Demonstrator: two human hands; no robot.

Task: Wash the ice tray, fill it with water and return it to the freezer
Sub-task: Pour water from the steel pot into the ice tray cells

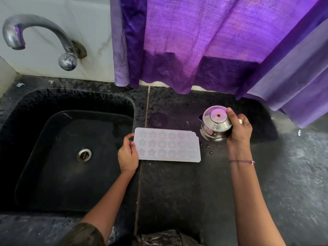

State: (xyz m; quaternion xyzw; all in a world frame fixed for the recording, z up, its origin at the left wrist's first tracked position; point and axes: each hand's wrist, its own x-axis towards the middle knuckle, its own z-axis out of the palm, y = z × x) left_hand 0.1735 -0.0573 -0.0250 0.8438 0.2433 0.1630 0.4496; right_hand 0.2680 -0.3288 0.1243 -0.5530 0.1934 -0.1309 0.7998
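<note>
A pale, translucent ice tray [167, 145] with star and flower shaped cells lies flat on the dark stone counter [177, 189], just right of the sink. My left hand [128, 154] grips the tray's left short edge, thumb on top. My right hand [238, 127] is curled round a shiny steel jug [215, 124] with a lid, which stands on the counter a little right of the tray's far corner. The jug's spout points left toward the tray.
A black sink [71, 157] with a metal drain [83, 155] fills the left side. A steel tap [40, 36] curves out from the tiled wall above it. A purple curtain [204, 41] hangs over the counter's back edge. Water drops lie near the jug.
</note>
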